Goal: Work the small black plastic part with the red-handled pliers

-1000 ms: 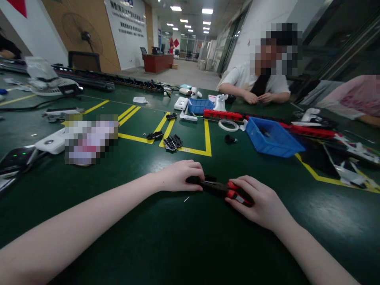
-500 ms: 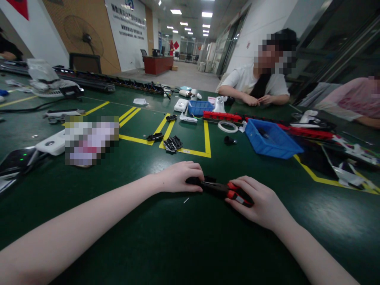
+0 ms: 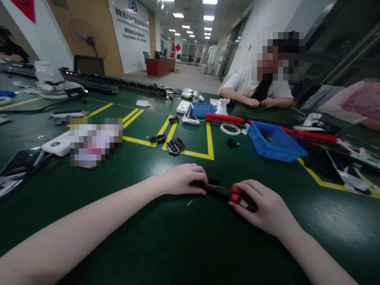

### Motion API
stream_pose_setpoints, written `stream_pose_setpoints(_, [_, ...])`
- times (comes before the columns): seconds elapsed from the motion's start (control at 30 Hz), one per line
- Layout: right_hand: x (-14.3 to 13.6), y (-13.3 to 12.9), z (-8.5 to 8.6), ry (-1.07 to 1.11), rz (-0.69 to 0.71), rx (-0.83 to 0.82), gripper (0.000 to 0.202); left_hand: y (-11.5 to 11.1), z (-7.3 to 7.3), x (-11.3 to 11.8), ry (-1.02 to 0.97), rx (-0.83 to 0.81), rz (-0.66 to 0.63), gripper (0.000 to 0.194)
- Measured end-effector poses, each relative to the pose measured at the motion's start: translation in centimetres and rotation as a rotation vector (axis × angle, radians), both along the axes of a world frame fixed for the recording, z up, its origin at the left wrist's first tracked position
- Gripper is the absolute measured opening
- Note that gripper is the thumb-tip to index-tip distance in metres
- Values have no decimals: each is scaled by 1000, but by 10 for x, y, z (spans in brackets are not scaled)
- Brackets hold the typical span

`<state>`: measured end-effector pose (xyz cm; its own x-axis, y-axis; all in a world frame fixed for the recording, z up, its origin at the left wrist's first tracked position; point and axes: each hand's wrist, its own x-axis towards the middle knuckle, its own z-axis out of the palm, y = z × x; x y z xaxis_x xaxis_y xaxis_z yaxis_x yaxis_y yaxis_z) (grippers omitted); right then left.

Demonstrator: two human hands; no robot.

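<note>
My left hand [image 3: 188, 180] is closed around a small black part [image 3: 198, 183], most of it hidden by the fingers. My right hand [image 3: 264, 204] grips red-and-black long-nose pliers [image 3: 237, 196] by the handles. Their dark jaws point left and meet the black part at my left fingertips; whether they bite on it I cannot tell. A thin white sliver [image 3: 189, 203] lies on the green tabletop [image 3: 178, 245] just below my left hand. Beyond the hands, several small black ribbed pieces [image 3: 175, 146] lie by the yellow tape.
A blue bin [image 3: 274, 142] stands at the right, with a black cylindrical piece [image 3: 233, 143] to its left. Behind it run red strips [image 3: 225, 118] and a smaller blue bin [image 3: 203, 109]. A white power bank [image 3: 57, 144] lies left. Across the table sits a person [image 3: 255, 89].
The whole view has shifted slightly, so everything appears a little further right and lower. Both hands keep their grips, and the pliers remain at the black part.
</note>
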<state>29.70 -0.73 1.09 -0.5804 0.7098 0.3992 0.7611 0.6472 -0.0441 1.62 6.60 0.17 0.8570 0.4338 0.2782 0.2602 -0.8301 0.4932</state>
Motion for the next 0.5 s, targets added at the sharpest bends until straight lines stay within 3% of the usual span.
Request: stream_pose_setpoints(0.5, [5, 0, -2, -7, -29, 72, 37, -2, 1, 1, 4, -3, 14, 20])
